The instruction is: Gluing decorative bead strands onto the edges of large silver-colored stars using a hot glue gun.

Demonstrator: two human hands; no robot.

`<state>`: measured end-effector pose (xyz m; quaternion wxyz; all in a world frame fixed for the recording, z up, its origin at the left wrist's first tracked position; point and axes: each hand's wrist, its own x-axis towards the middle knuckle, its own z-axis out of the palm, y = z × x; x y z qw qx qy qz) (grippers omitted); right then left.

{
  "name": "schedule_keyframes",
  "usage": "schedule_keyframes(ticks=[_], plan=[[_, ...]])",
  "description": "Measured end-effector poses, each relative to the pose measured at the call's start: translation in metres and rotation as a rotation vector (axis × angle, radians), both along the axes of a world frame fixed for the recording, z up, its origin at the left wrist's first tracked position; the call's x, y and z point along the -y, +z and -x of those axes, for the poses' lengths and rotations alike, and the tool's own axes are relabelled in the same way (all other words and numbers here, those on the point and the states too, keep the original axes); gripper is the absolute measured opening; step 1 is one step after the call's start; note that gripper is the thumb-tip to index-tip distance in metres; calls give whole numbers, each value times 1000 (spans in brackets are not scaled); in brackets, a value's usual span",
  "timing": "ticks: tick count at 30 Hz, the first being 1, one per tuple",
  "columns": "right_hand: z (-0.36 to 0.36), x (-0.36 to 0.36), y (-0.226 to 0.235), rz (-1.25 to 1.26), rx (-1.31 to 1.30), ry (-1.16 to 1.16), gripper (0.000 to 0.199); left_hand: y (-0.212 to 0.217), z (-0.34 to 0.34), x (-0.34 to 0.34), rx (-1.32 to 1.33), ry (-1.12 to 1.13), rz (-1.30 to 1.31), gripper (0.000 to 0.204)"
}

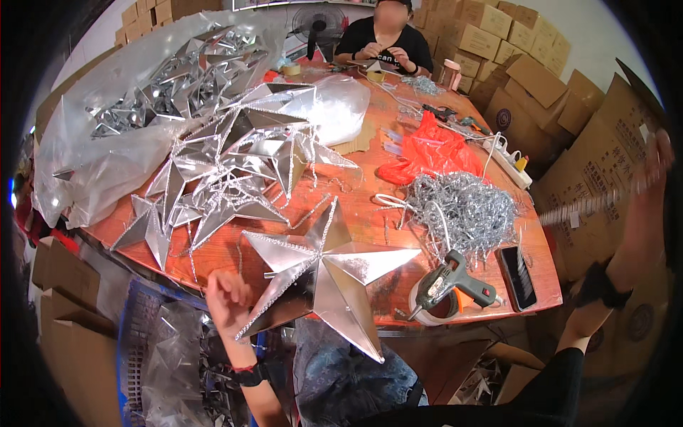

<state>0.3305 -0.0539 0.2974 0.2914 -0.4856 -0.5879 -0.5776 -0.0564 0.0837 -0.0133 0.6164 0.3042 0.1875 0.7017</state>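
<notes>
A large silver star [334,274] lies at the table's front edge, one point jutting past it toward my lap. Beaded silver trim runs along some of its ridges. Beside its left points is my left hand [228,295], fingers loosely curled and apart, apparently with nothing in them. My right hand [651,167] is raised far out to the right, closed on a silver tinsel strand [583,206] that is blurred by motion. A tangled heap of silver tinsel [462,213] sits on the table's right side. More trimmed silver stars [235,164] are piled at left.
A glue gun [455,285] rests across a tape roll [432,309], near a phone [517,279]. Behind them are a red plastic bag [434,149] and a power strip [506,162]. Clear bags of stars [178,85] stand left; cartons [597,178] right. A co-worker [384,43] sits opposite.
</notes>
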Motion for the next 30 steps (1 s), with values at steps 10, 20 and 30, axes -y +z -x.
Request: schedule_keyframes(ticks=[10, 20, 30], plan=[[27, 26, -28, 1712, -496, 1656, 14, 6, 61, 99, -689, 741, 83, 26], [22, -4, -52, 1823, -518, 1854, 14, 13, -3, 95, -606, 284, -88, 74], [19, -8, -54, 1831, -384, 1754, 17, 10, -29, 78, -408, 262, 9, 43]])
